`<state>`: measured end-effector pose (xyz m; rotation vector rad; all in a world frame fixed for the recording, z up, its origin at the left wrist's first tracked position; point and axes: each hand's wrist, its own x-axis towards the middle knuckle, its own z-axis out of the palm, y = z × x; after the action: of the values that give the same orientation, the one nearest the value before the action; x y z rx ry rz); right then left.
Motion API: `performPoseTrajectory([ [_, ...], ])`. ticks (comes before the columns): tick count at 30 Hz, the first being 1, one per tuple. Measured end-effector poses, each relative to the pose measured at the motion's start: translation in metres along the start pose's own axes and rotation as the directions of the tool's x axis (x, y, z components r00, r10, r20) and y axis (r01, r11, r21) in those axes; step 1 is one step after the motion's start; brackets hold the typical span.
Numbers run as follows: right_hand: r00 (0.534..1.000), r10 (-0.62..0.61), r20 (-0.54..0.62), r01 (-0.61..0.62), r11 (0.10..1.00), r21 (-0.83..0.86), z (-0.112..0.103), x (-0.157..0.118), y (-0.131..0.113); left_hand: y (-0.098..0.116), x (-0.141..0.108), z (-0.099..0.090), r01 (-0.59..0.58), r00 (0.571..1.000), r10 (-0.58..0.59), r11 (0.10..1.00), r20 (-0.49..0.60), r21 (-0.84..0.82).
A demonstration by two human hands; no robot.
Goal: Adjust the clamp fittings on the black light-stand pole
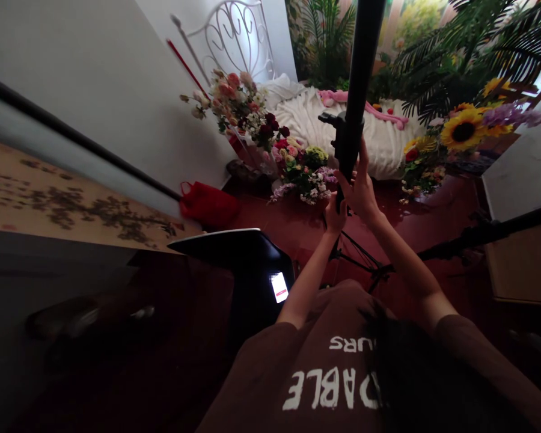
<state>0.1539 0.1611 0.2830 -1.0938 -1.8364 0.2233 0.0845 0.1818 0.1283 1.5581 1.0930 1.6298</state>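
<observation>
Left hand (336, 218), right hand (360, 189) — both grips clenched on a black stand pole (350, 96), flower bouquets (300, 171) beyond

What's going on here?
A person is holding a black stand pole in both bare hands, the left hand just below the right hand. Tripod legs spread beneath it on a dark red floor. Ahead, flower bouquets sit on the floor before a white blanket.

Left hand (335, 216) and right hand (359, 191) raised
</observation>
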Motion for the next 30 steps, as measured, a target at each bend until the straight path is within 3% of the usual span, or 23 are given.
performPoseTrajectory([
  [3, 0.998, 0.034, -0.056, -0.031, 0.997, 0.064, -0.003, 0.012, -0.004, 0.002, 0.001, -0.001, 0.001, 1.0, -0.001, 1.0, -0.005, 0.018],
  [10, 0.952, 0.3, -0.069, -0.268, 0.918, 0.292, -0.014, 0.016, -0.018, 0.007, 0.001, -0.002, -0.009, 1.0, 0.009, 0.999, -0.003, 0.048],
  [16, 0.931, 0.364, -0.032, -0.331, 0.878, 0.345, -0.01, 0.013, -0.013, 0.012, 0.002, -0.007, -0.03, 0.999, 0.029, 0.999, 0.044, 0.017],
  [19, 0.918, 0.397, -0.001, -0.374, 0.866, 0.332, -0.003, -0.003, -0.004, 0.009, 0.002, -0.008, -0.012, 0.998, 0.012, 1.0, 0.061, -0.003],
  [24, 0.885, 0.466, 0.01, -0.461, 0.872, 0.166, 0.011, -0.04, 0.009, -0.004, -0.003, -0.006, -0.013, 0.999, 0.015, 0.999, 0.046, -0.043],
  [30, 0.853, 0.519, 0.059, -0.518, 0.827, 0.217, 0.012, -0.043, 0.008, -0.005, -0.007, -0.003, 0.077, 0.996, -0.075, 0.994, 0.039, -0.076],
])
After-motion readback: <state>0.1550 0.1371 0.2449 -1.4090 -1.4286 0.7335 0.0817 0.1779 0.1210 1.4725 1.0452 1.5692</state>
